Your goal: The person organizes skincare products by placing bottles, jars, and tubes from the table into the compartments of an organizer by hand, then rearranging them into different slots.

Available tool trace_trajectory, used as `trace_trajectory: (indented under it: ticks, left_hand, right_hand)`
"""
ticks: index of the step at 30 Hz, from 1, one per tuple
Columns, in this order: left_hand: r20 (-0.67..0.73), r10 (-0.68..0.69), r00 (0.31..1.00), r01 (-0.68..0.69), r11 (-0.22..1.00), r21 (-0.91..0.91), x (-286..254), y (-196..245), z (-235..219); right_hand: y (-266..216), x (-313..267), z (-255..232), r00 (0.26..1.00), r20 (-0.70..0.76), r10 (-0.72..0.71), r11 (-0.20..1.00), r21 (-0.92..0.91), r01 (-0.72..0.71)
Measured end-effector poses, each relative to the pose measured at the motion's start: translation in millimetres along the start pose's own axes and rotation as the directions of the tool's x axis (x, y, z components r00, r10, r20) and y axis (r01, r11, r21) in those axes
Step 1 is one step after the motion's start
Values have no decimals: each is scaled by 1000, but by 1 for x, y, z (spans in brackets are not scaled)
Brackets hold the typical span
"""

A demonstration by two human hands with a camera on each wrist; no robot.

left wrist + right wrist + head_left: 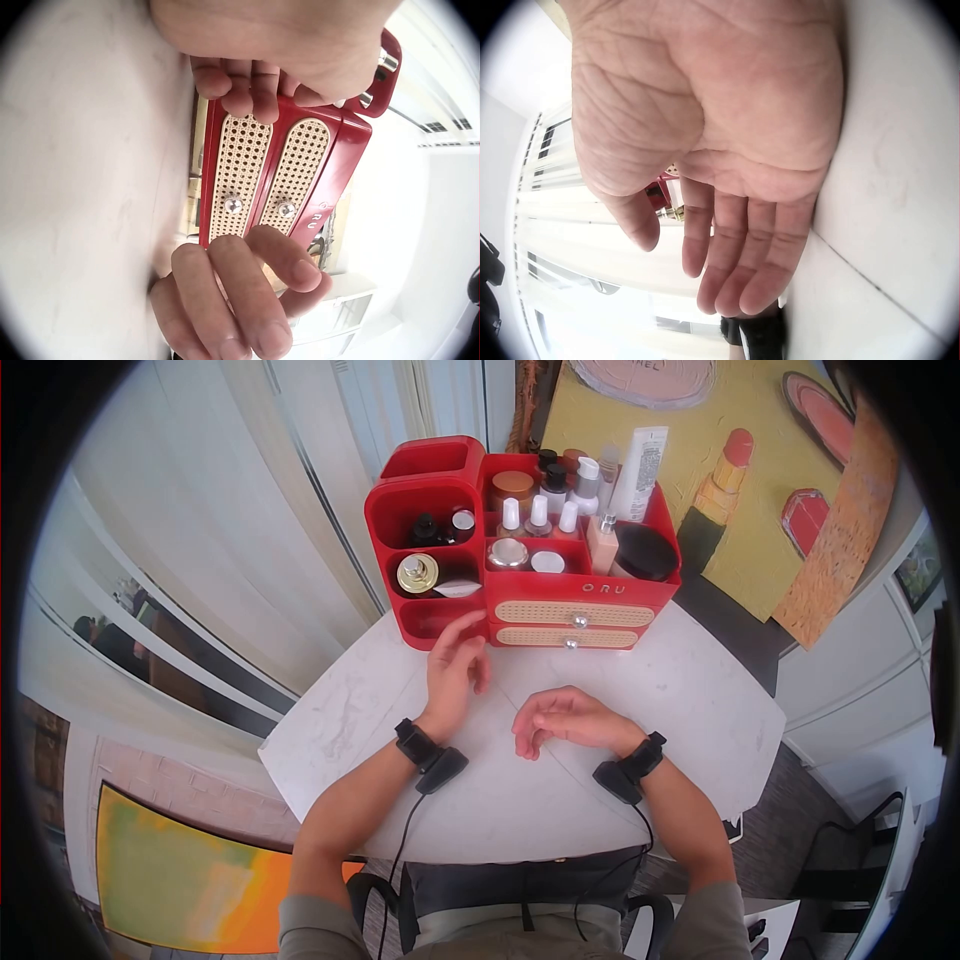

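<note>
A red organizer with two woven-front drawers stands at the back of the white table. My left hand is just in front of its lower left corner, fingers loosely bent and holding nothing; whether it touches the red wall I cannot tell. My right hand rests at the table, nearer to me, with relaxed, slightly bent fingers and nothing in them. In the left wrist view the drawers' round knobs show between the two hands. The right wrist view shows the empty palm beside the tabletop.
Bottles, jars and a white tube fill the organizer's upper compartments. The white marble table has its front edge close to my body. A yellow painting stands behind, and pale curtains hang at the left. Cables run from both wrist cameras.
</note>
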State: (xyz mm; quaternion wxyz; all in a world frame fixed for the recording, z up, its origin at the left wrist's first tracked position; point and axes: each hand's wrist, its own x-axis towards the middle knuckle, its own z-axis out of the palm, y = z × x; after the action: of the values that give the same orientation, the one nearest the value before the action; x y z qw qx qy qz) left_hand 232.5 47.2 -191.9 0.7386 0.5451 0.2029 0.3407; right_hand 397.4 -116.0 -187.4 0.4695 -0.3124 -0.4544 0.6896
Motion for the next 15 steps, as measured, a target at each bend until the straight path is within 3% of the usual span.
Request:
trace_trajectory:
  ticks: [15]
  left_hand:
    - [-7,9,1000,-9,1000,7,0,0,0]
  right_hand:
    - [0,-1,0,1000,-2,-2,1000,-10,2]
